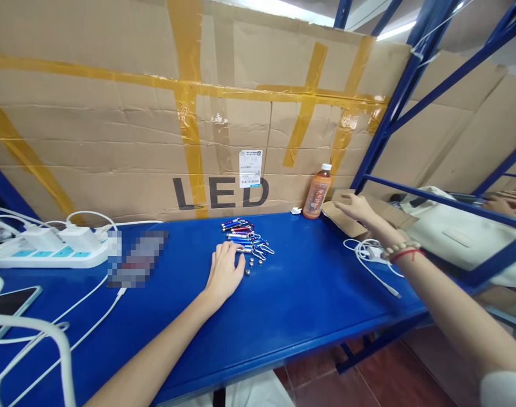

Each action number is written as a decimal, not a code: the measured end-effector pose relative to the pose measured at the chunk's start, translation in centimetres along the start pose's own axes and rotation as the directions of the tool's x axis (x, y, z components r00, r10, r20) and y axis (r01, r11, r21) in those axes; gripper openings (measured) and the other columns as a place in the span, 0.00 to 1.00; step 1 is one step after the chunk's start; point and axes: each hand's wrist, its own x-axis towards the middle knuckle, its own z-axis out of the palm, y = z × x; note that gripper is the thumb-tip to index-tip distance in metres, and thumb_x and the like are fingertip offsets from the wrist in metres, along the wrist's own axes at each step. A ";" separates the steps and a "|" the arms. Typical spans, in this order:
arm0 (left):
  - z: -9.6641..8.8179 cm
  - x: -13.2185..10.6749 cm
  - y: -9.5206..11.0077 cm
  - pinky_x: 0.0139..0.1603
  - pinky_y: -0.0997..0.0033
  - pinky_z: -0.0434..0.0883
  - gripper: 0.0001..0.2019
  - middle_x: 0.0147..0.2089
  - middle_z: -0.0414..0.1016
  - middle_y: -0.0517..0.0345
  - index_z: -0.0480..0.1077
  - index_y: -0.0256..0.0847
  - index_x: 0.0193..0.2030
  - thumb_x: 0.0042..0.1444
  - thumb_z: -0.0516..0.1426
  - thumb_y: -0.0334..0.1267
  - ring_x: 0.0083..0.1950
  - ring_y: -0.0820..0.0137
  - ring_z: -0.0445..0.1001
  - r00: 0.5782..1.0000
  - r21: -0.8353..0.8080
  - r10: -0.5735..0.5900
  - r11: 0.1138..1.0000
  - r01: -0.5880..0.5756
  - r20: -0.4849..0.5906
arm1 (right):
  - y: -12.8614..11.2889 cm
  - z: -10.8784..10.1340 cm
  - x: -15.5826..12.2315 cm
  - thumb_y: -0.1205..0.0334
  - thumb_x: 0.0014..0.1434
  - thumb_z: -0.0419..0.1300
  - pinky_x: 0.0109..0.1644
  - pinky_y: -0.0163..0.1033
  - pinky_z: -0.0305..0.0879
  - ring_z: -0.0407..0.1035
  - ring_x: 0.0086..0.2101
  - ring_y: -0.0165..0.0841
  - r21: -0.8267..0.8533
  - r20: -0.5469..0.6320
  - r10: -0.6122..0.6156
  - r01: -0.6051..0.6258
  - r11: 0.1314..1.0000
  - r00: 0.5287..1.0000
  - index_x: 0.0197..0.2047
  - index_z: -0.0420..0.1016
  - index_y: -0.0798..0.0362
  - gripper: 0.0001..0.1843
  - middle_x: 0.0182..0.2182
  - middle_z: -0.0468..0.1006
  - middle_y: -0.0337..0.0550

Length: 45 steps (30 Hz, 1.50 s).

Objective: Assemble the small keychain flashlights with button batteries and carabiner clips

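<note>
My left hand (226, 271) lies on the blue tabletop, its fingertips against a small pile of keychain flashlights (241, 236). The thumb sits apart from the fingers, and nothing shows gripped in them. The flashlights are mostly blue, one is red, and silver carabiner clips (264, 249) stick out to the right. Several small button cells (251, 262) lie just right of my thumb. Over at the right, my right hand (359, 208) hovers above an open cardboard box (345, 220), fingers stretched to the left and seemingly bare. The inside of the box is largely hidden.
An orange drink bottle (317, 192) stands behind the box, beside a crumpled white scrap (296, 211). A coiled white cable (368, 251) lies under my right forearm. On the left are a power strip (88, 259), loose cables and a phone (12, 305). Tall cardboard (134, 135) backs the table.
</note>
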 end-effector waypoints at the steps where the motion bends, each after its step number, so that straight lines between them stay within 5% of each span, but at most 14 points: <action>1: 0.0 0.0 0.0 0.50 0.57 0.63 0.08 0.44 0.69 0.54 0.65 0.44 0.41 0.57 0.48 0.33 0.50 0.61 0.63 1.000 -0.001 -0.007 1.000 0.007 -0.005 | -1.6 0.4 -0.7 0.61 0.56 0.59 0.47 0.45 0.64 0.68 0.43 0.39 0.029 0.050 -0.058 0.057 0.998 0.997 0.43 0.72 0.61 0.14 0.40 0.74 0.52; 5: -0.1 0.0 -0.1 0.50 0.57 0.63 0.08 0.45 0.69 0.54 0.65 0.43 0.42 0.58 0.47 0.33 0.50 0.61 0.63 0.999 -0.002 -0.044 0.999 0.044 -0.030 | -8.7 2.4 -6.5 0.52 0.50 0.63 0.40 0.34 0.66 0.70 0.36 0.31 0.194 0.213 -0.342 0.304 0.933 0.915 0.44 0.73 0.50 0.19 0.38 0.75 0.41; 7: -0.1 0.0 -0.1 0.51 0.56 0.62 0.08 0.46 0.69 0.54 0.65 0.43 0.43 0.58 0.47 0.34 0.50 0.61 0.63 0.997 -0.002 -0.060 0.998 0.060 -0.038 | -11.7 3.2 -10.1 0.46 0.48 0.62 0.38 0.35 0.67 0.70 0.34 0.32 0.262 0.285 -0.507 0.442 0.858 0.814 0.45 0.72 0.51 0.24 0.39 0.74 0.43; 10: -0.2 0.0 -0.2 0.51 0.55 0.62 0.09 0.46 0.68 0.53 0.64 0.42 0.43 0.59 0.47 0.34 0.49 0.61 0.63 0.996 -0.001 -0.077 0.997 0.077 -0.041 | -14.7 4.2 -14.3 0.41 0.51 0.58 0.38 0.40 0.68 0.70 0.37 0.38 0.229 0.360 -0.599 0.554 0.800 0.716 0.49 0.68 0.53 0.30 0.43 0.71 0.49; 12: -0.2 0.0 -0.2 0.51 0.56 0.62 0.09 0.45 0.68 0.53 0.64 0.42 0.44 0.59 0.47 0.34 0.49 0.61 0.63 0.996 0.000 -0.082 0.997 0.082 -0.040 | -15.7 4.8 -15.7 0.42 0.53 0.55 0.40 0.42 0.67 0.68 0.42 0.41 0.181 0.373 -0.609 0.589 0.788 0.700 0.48 0.68 0.56 0.28 0.43 0.70 0.52; 19: -0.4 -0.1 -0.1 0.50 0.57 0.63 0.09 0.45 0.69 0.52 0.65 0.40 0.44 0.59 0.47 0.33 0.49 0.62 0.63 0.996 0.001 -0.091 0.996 0.091 -0.027 | -16.8 6.7 -15.4 0.50 0.61 0.48 0.40 0.40 0.66 0.69 0.40 0.40 0.055 0.402 -0.598 0.634 0.772 0.694 0.45 0.66 0.58 0.20 0.42 0.70 0.52; 30: -0.6 -0.1 0.1 0.51 0.58 0.62 0.09 0.46 0.68 0.52 0.65 0.40 0.44 0.58 0.47 0.33 0.50 0.62 0.62 0.993 -0.005 -0.116 0.993 0.116 -0.017 | -16.5 8.2 -13.9 0.59 0.62 0.48 0.33 0.35 0.60 0.70 0.32 0.34 0.088 0.424 -0.630 0.663 0.744 0.650 0.40 0.67 0.55 0.11 0.35 0.75 0.46; 36: -0.7 -0.1 0.2 0.52 0.59 0.61 0.09 0.46 0.68 0.52 0.65 0.39 0.43 0.58 0.47 0.33 0.50 0.62 0.62 0.993 0.003 -0.120 0.993 0.121 -0.019 | -16.4 8.3 -13.9 0.59 0.60 0.50 0.31 0.33 0.57 0.71 0.32 0.33 0.084 0.392 -0.602 0.624 0.777 0.696 0.43 0.66 0.56 0.12 0.35 0.76 0.45; 45: -0.6 -0.1 0.3 0.52 0.59 0.61 0.09 0.46 0.68 0.52 0.65 0.40 0.44 0.58 0.47 0.33 0.50 0.62 0.62 0.992 0.004 -0.127 0.992 0.127 -0.009 | -16.4 8.5 -13.9 0.56 0.61 0.48 0.29 0.33 0.57 0.71 0.29 0.32 0.010 0.406 -0.531 0.578 0.816 0.743 0.31 0.72 0.55 0.16 0.29 0.77 0.44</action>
